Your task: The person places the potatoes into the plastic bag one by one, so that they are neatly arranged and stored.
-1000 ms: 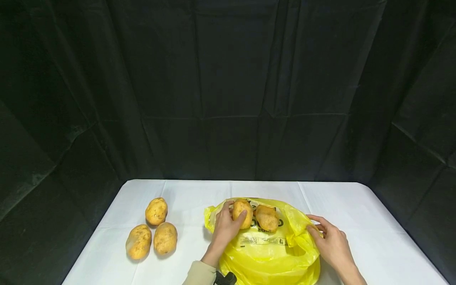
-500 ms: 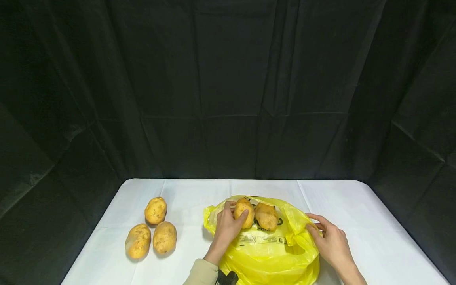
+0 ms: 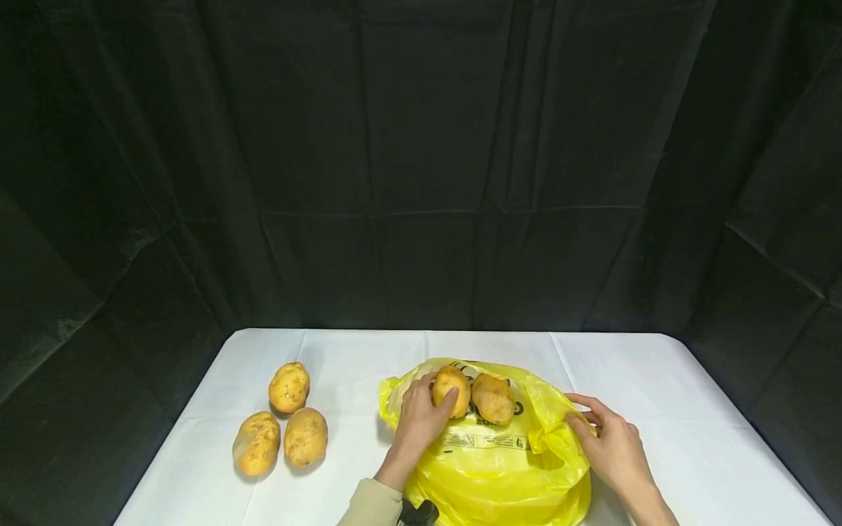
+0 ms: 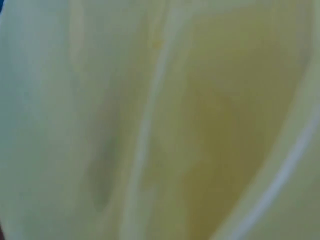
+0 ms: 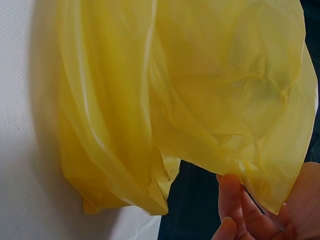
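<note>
A yellow plastic bag (image 3: 493,475) with dark print lies spread open on the table, and two potatoes rest on its inner face. My left hand (image 3: 421,416) reaches into the bag's mouth and holds the left potato (image 3: 451,391) between thumb and fingers. Right beside it sits the other potato (image 3: 493,399), untouched. My right hand (image 3: 612,442) pinches the bag's right edge; in the right wrist view its fingers (image 5: 230,192) grip a corner of the plastic. Only blurred yellow plastic (image 4: 225,125) fills the left wrist view, so the left fingers are hidden there.
Three more potatoes lie grouped on the left of the table: one at the back (image 3: 289,387), one at front left (image 3: 256,444) and one at front right (image 3: 305,437). The table has a white cover (image 3: 355,358). Black cloth (image 3: 421,219) hangs behind and at both sides.
The left hand and its potato have shifted slightly right, toward the other potato in the bag. My right hand keeps its pinch on the bag's edge, nearly still.
</note>
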{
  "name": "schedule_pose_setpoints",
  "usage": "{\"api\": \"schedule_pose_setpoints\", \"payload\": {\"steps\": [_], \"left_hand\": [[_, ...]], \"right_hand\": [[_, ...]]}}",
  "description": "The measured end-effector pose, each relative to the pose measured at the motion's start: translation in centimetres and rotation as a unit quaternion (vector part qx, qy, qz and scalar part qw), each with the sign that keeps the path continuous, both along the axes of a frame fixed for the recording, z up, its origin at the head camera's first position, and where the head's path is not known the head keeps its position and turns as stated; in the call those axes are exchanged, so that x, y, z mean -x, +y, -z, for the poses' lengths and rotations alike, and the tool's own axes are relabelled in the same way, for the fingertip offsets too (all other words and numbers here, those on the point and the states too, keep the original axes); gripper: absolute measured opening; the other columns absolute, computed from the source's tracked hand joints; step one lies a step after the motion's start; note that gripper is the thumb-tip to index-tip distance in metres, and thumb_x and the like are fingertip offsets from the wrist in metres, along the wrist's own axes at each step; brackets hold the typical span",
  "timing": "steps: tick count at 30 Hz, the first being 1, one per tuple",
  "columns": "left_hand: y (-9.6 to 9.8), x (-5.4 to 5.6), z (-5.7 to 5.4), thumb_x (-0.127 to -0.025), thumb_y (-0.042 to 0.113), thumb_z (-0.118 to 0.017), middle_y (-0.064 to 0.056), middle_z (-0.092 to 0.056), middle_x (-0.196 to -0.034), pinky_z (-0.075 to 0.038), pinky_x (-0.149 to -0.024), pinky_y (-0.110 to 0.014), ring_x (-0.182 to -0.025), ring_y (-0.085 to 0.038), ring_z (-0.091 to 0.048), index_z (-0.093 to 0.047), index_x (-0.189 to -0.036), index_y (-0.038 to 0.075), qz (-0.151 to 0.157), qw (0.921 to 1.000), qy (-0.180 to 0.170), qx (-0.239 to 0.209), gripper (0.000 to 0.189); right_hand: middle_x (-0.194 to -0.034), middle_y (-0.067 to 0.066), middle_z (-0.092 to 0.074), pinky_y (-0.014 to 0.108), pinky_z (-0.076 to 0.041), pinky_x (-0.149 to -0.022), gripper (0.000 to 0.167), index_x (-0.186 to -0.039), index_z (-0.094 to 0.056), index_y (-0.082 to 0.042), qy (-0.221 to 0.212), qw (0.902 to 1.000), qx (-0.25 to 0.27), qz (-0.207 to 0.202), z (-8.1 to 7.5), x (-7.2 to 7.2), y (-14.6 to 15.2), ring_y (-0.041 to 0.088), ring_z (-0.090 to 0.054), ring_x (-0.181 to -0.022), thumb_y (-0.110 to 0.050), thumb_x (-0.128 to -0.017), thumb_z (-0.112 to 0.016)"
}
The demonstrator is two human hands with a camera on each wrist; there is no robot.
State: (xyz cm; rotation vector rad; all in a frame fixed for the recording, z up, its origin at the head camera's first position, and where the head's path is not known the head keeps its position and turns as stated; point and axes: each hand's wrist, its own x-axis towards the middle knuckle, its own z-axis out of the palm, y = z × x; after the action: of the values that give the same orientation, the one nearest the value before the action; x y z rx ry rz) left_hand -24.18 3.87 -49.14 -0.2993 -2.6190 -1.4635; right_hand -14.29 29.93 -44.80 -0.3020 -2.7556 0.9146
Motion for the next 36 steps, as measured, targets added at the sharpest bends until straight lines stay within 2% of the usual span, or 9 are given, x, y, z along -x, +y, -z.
{"api": "schedule_pose_setpoints", "payload": {"steps": [8, 15, 20, 27, 31, 36], "left_hand": [[-0.5, -0.5, -0.3, -0.094, 0.034, -0.066, -0.016, -0.059, -0.114, -0.048, -0.089, -0.047, -0.108, -0.034, -0.057, -0.056, -0.132, 0.0, 0.015, 0.9998, 0.012, 0.007, 0.052], [-1.4, -1.0, -0.9, -0.095, 0.034, -0.064, -0.014, -0.058, -0.119, -0.05, -0.087, -0.044, -0.107, -0.029, -0.057, -0.056, -0.133, 0.004, 0.032, 0.9994, 0.013, 0.0, 0.049], [-2.3, -1.4, -1.6, -0.095, 0.033, -0.065, -0.011, -0.058, -0.122, -0.051, -0.085, -0.038, -0.106, -0.029, -0.06, -0.06, -0.129, 0.005, 0.055, 0.998, 0.03, -0.01, 0.044], [-3.6, -2.0, -2.5, -0.096, 0.026, -0.065, -0.009, -0.062, -0.111, -0.054, -0.075, -0.024, -0.095, -0.026, -0.065, -0.067, -0.114, 0.001, 0.104, 0.992, 0.046, -0.054, 0.031], [-4.1, -2.0, -2.5, -0.096, 0.026, -0.065, -0.003, -0.065, -0.102, -0.053, -0.072, -0.022, -0.09, -0.022, -0.066, -0.071, -0.104, 0.005, 0.104, 0.9915, 0.055, -0.055, 0.023], [-4.6, -1.9, -2.7, -0.096, 0.022, -0.065, -0.001, -0.068, -0.096, -0.053, -0.07, -0.022, -0.087, -0.021, -0.066, -0.072, -0.098, 0.008, 0.097, 0.9914, 0.071, -0.051, 0.017]], "right_hand": [[-0.103, 0.02, -0.07, 0.031, -0.038, -0.06, 0.035, -0.13, -0.059, -0.005, -0.003, 1.0, 0.004, 0.001, 0.0, 0.1, -0.1, 0.018, -0.05, -0.065, -0.014, -0.096, -0.062], [-0.105, 0.021, -0.069, 0.031, -0.037, -0.06, 0.036, -0.131, -0.058, -0.004, -0.011, 0.9999, 0.009, -0.001, -0.2, 0.2, -0.1, 0.019, -0.048, -0.066, -0.015, -0.096, -0.061], [-0.105, 0.022, -0.069, 0.031, -0.036, -0.06, 0.037, -0.131, -0.058, -0.004, -0.012, 0.9999, 0.009, 0.0, -0.2, 0.3, -0.1, 0.019, -0.048, -0.067, -0.015, -0.096, -0.061], [-0.104, 0.021, -0.069, 0.031, -0.037, -0.06, 0.036, -0.13, -0.059, -0.004, -0.008, 0.9999, 0.01, 0.001, -0.1, 0.2, -0.2, 0.019, -0.049, -0.067, -0.014, -0.096, -0.062], [-0.104, 0.021, -0.069, 0.03, -0.038, -0.059, 0.036, -0.13, -0.059, -0.004, -0.007, 0.9999, 0.012, 0.002, 0.0, 0.3, -0.3, 0.018, -0.049, -0.066, -0.014, -0.096, -0.062], [-0.104, 0.022, -0.069, 0.031, -0.04, -0.061, 0.036, -0.13, -0.059, -0.004, -0.004, 0.9999, 0.009, 0.001, 0.0, 0.3, -0.3, 0.018, -0.053, -0.068, -0.013, -0.096, -0.062]]}}
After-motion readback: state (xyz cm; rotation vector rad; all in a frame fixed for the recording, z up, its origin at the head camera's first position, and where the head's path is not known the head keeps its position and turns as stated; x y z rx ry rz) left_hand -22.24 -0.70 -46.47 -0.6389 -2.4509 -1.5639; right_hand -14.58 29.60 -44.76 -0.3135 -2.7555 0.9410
